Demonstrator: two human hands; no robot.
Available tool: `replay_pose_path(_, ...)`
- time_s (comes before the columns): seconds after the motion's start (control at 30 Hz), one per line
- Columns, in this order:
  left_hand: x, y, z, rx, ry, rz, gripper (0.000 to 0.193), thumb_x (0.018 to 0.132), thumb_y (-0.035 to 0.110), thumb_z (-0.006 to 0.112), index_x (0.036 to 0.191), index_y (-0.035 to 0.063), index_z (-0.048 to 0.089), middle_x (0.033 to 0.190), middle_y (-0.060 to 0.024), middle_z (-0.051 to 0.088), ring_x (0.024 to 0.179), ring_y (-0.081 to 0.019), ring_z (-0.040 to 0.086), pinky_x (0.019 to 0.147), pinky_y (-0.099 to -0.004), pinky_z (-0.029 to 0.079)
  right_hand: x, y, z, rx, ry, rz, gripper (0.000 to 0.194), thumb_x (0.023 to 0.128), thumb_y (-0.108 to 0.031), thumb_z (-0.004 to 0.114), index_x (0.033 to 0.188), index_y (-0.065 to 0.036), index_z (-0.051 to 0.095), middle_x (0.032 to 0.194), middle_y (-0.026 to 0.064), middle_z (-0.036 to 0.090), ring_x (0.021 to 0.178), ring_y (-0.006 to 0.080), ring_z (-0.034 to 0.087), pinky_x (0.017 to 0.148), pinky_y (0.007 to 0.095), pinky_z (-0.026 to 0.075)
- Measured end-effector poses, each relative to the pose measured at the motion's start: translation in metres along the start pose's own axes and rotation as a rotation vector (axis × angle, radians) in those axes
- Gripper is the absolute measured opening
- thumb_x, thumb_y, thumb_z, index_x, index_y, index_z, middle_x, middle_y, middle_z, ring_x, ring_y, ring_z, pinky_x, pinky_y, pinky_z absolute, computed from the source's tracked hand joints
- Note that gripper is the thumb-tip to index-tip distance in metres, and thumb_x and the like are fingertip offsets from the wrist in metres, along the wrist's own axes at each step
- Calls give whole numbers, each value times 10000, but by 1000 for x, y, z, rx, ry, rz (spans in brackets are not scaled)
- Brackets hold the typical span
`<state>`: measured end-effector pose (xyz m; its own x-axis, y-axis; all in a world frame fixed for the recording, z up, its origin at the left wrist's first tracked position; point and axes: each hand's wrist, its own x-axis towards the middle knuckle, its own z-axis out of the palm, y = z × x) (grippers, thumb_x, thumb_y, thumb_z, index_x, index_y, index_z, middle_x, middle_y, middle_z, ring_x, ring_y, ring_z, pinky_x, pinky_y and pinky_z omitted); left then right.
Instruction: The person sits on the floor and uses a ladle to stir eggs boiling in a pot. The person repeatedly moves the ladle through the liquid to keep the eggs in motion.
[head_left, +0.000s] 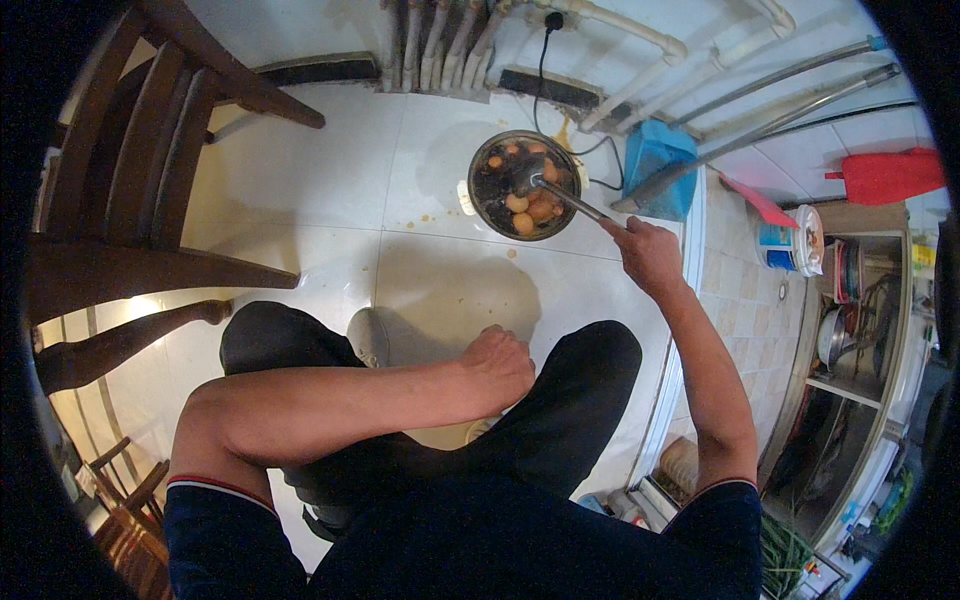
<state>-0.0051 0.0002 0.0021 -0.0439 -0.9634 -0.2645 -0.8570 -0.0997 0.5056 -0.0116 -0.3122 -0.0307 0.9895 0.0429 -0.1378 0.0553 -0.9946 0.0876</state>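
On the tiled floor stands a round electric pot with light handles, holding dark liquid and several brown eggs. My right hand grips the handle of a metal ladle, whose bowl end is among the eggs in the liquid. My left hand is closed in a loose fist between my knees, well below the pot, with nothing seen in it. A black cord runs from a plug on the wall down behind the pot.
Right of the pot stand a blue dustpan and a broom. Dark wooden chairs are at the left. Pipes line the wall. A white bucket stands by an open cabinet. Yellowish spills mark the floor near the pot.
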Motion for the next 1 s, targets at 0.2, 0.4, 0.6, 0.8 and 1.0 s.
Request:
replay_pose_path(0.2, 0, 1, 3, -13, -8, -16, 136, 754, 83, 653, 855, 5, 698, 911, -163, 670, 880, -315, 665, 746, -443, 528, -15, -4, 3, 207, 11, 155, 382, 884, -144, 632, 1258, -218, 657, 796, 94, 598, 710, 324, 631, 634, 438, 504)
replay_pose_path(0.4, 1, 3, 1, -1, -11, -35, 139, 778, 81, 627, 867, -4, 691, 916, -164, 672, 886, -314, 667, 763, -449, 530, -23, 3, 34, 463, 116, 256, 347, 881, -195, 676, 1229, -204, 682, 878, 91, 702, 797, 311, 675, 696, 425, 532)
replay_pose_path(0.6, 1, 3, 4, -4, -24, -41, 147, 801, 85, 600, 880, -6, 684, 912, -163, 666, 896, -312, 662, 782, -440, 523, -25, -11, 45, 913, 92, 460, 399, 906, -199, 684, 1299, -144, 645, 720, 78, 631, 662, 191, 604, 632, 347, 479)
replay_pose_path(0.8, 0, 3, 1, 8, -21, -39, 138, 800, 89, 597, 870, 0, 677, 900, -158, 660, 892, -311, 660, 780, -439, 521, -29, -46, 22, 1416, 10, 618, 422, 975, -219, 624, 1369, -76, 572, 661, -9, 526, 519, 81, 448, 470, 249, 369)
replay_pose_path(1.0, -1, 3, 1, -6, 14, -13, 127, 783, 89, 606, 847, 7, 678, 883, -158, 666, 887, -315, 661, 760, -444, 521, -47, -93, 25, 1580, -134, 785, 447, 1003, -251, 576, 1408, -72, 516, 621, -1, 526, 426, 77, 410, 390, 248, 330)
